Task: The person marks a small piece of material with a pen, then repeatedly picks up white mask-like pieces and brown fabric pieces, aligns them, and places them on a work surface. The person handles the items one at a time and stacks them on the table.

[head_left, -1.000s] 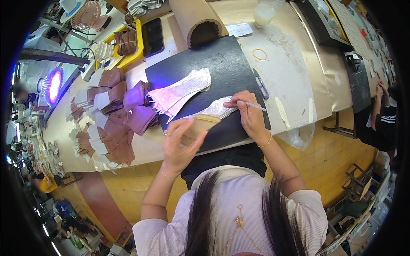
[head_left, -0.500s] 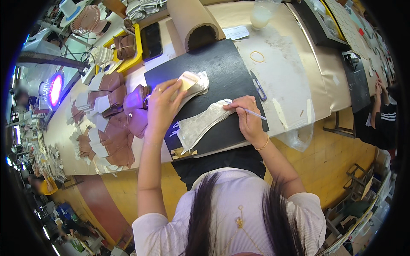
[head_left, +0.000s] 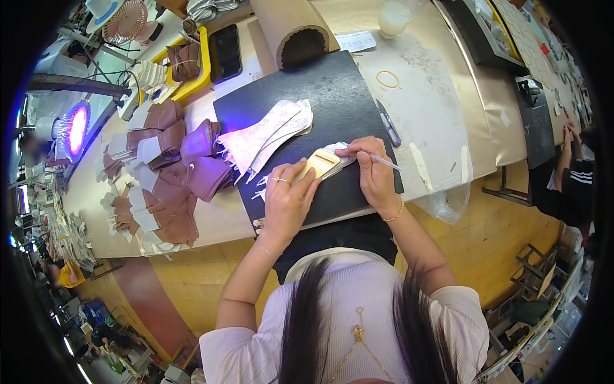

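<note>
On the black board, my left hand grips a small cream-yellow slotted block and lays it over a stack of pale cut pieces. That stack is mostly hidden by the block and hand. My right hand is closed round a slim whitish pen, its fingertips at the stack's far right end beside the block. Farther away on the board lies another stack of whitish flared pieces, with fringed ends at the left. Neither hand touches it.
Brown and white cut pieces are heaped at the left, near a glowing lamp. Thread snips lie on the board's right edge. Behind are a brown roll, a dark phone and a yellow tray.
My left hand has moved the block from the far stack toward me, onto the near stack beside my right hand. The right hand stays nearly in place with the pen.
</note>
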Available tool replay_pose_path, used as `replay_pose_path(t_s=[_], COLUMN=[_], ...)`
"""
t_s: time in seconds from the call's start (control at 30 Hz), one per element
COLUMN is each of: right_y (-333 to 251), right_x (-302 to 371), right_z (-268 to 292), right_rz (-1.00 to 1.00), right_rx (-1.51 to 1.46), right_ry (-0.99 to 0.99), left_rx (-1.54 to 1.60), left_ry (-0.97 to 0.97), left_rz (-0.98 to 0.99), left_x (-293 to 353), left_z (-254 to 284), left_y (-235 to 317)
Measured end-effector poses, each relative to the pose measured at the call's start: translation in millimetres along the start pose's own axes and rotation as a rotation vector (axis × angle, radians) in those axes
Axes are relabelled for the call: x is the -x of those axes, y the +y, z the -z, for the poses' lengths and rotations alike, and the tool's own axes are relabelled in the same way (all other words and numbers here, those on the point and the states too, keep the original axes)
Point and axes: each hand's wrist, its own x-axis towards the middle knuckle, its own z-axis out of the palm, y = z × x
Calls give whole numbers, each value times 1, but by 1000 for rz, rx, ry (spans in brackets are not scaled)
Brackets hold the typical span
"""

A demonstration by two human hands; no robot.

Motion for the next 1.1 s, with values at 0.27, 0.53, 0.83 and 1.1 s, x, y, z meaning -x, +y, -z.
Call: replay_pose_path(t_s=[0.27, 0.53, 0.83, 1.1], right_y=[-3, -15, -17, -15], right_x=[-2, -16, -23, -12], right_z=[0, 4, 2, 15], right_rz=[-29, 148, 281, 168], right_rx=[-24, 247, 346, 190], right_ry=[10, -187, -243, -111], left_rx=[-49, -169, -213, -150], left_ry=[-7, -11, -18, 42], left_rz=[-28, -31, -39, -77], left_x=[-2, -1, 0, 3], left_z=[-1, -2, -3, -6], left_y=[1, 5, 7, 4])
